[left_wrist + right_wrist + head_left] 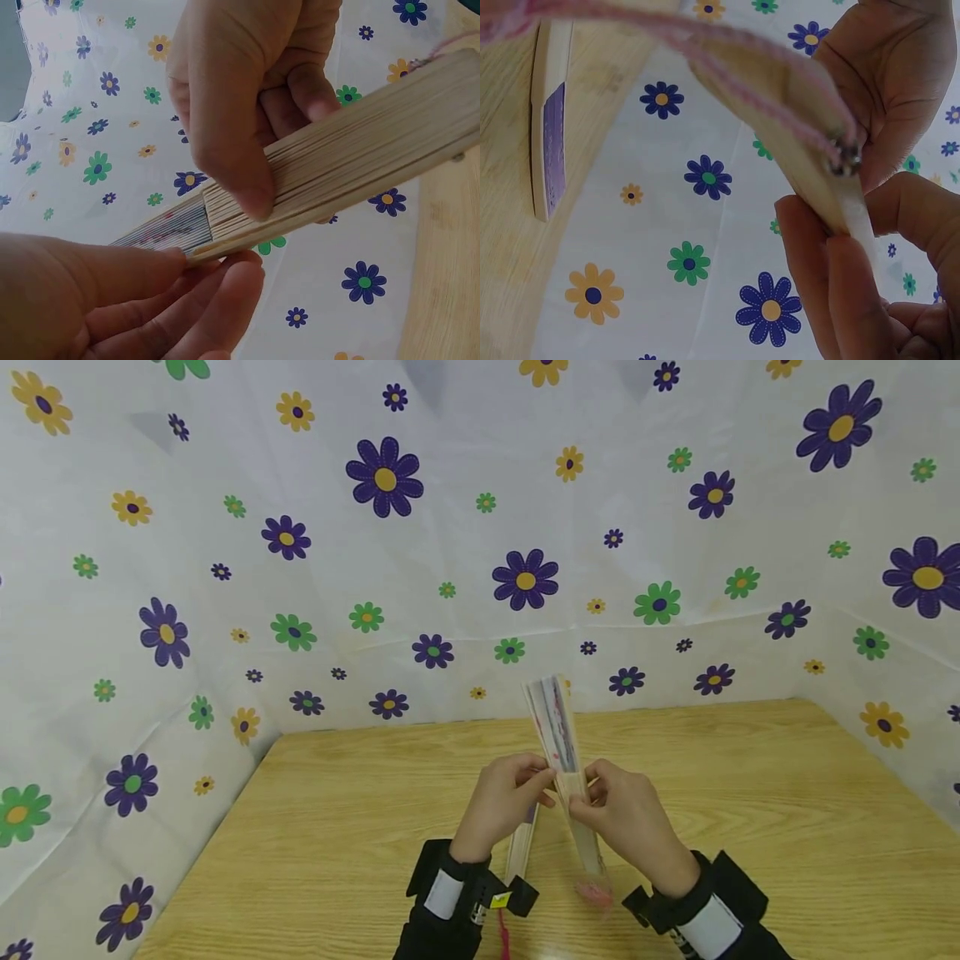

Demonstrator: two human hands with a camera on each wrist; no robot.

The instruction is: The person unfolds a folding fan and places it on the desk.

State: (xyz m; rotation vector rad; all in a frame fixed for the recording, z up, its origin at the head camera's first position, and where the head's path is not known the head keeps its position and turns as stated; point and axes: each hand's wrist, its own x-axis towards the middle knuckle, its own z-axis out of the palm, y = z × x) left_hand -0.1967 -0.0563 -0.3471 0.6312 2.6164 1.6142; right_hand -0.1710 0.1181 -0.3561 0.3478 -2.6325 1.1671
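Both hands hold a nearly closed folding fan [572, 785] up over the table, its pale wooden ribs low and its printed leaf [553, 718] pointing up and away. My left hand [512, 789] pinches one edge near where the leaf meets the ribs. Thumb and fingers of my right hand [626, 806] grip the ribs from the other side. A pink tassel [595, 892] hangs from the fan's rivet end, on a pink cord [750, 97]. On the table lies a second closed fan [520, 852] with a purple leaf [554, 150], partly hidden behind the left hand and wrist.
The wooden table [337, 827] is backed by a white cloth [450, 543] printed with purple, green and yellow flowers, which also rises along both sides. A red tassel [504, 935] of the second fan lies near the left wrist. Black camera straps [450, 893] circle both wrists.
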